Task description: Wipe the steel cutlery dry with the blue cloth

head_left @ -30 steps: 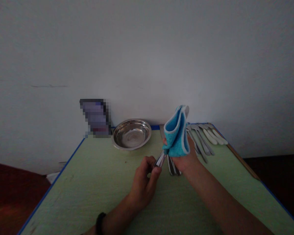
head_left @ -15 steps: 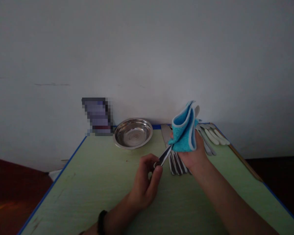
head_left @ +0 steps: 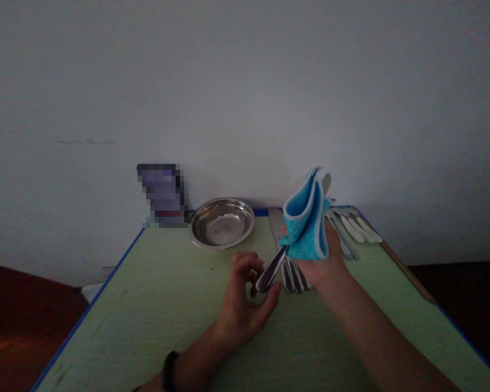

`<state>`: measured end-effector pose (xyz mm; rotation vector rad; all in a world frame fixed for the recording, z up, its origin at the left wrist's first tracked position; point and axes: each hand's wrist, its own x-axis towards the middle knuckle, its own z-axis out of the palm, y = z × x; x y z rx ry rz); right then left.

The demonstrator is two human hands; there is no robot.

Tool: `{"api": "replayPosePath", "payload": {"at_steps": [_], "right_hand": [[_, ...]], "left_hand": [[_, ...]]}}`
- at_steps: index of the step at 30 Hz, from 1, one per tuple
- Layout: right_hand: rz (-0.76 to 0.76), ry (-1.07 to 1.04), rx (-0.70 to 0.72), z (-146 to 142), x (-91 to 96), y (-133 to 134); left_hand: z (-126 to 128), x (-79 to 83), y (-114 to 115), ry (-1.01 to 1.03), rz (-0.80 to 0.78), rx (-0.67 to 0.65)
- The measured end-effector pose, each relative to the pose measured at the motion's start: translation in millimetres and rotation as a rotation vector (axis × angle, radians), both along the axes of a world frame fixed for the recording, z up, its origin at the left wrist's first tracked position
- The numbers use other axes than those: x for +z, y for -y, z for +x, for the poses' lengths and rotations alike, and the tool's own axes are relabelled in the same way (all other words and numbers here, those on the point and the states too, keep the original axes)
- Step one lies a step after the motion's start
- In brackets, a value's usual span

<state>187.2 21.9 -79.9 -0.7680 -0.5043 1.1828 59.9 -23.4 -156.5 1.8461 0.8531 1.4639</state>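
A blue cloth (head_left: 306, 223) with a pale edge is bunched in my right hand (head_left: 320, 272), folded around a metal spoon. The spoon's handle (head_left: 270, 270) slants out of the cloth toward me, and its bowl (head_left: 326, 184) shows above and behind the cloth. My left hand (head_left: 245, 305) is around the handle's end, thumb and fingers apart; whether a finger touches it is hard to see. Beneath the cloth, several metal handles (head_left: 294, 277) lie side by side on the table, their far ends hidden by my right hand.
A steel bowl (head_left: 222, 247) rests near the wall, left of the cloth. Beside it stands a blurred screen-like device (head_left: 161, 193). At the right lie metal cutlery (head_left: 347, 249) and several white-handled pieces (head_left: 353, 228). The green table (head_left: 167, 305) has blue edges.
My left thumb and fingers have spread, letting go of the spoon's handle end. The handle now tips slightly lower toward me. My right hand keeps the cloth around the spoon.
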Motion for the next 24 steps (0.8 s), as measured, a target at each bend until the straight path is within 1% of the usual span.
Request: {"api": "replayPosePath", "payload": {"at_steps": [3, 6, 9, 11, 14, 16, 17, 18, 20, 22, 24], "right_hand": [[-0.111, -0.082, -0.034, 3, 3.9, -1], [-0.126, -0.05, -0.033, 4, 5.7, -1], [-0.129, 0.017, -0.049, 1, 2.0, 0], [-0.117, 0.073, -0.065, -1, -1.1, 0], [-0.104, 0.128, -0.068, -3, -3.3, -1], [-0.114, 0.14, -0.056, -1, -2.7, -2], [-0.124, 0.136, -0.055, 1, -2.0, -3], [-0.135, 0.126, -0.058, 3, -1.0, -5], [-0.151, 0.091, -0.074, 10, 1.4, -9], [-0.141, 0.053, -0.093, 17, 4.5, -12], [-0.119, 0.021, -0.102, 24, 7.4, -13]], "left_hand": [[-1, 5.4, 1, -0.063, 0.009, 0.025], [-2, 8.5, 0, -0.13, 0.018, 0.057], [-3, 9.0, -1, -0.207, 0.025, 0.051], [-3, 7.7, -2, -0.264, -0.037, 0.05], [-3, 5.4, -1, -0.351, -0.207, 0.039], [-3, 5.4, -1, -0.411, -0.284, -0.007], [-4, 6.0, 0, -0.44, -0.29, -0.039], [-5, 6.9, 0, -0.471, -0.276, -0.072], [-7, 9.0, 2, -0.542, -0.193, -0.137], [-8, 10.5, 4, -0.605, -0.094, -0.188], [-10, 10.9, 5, -0.635, -0.043, -0.226]]}}
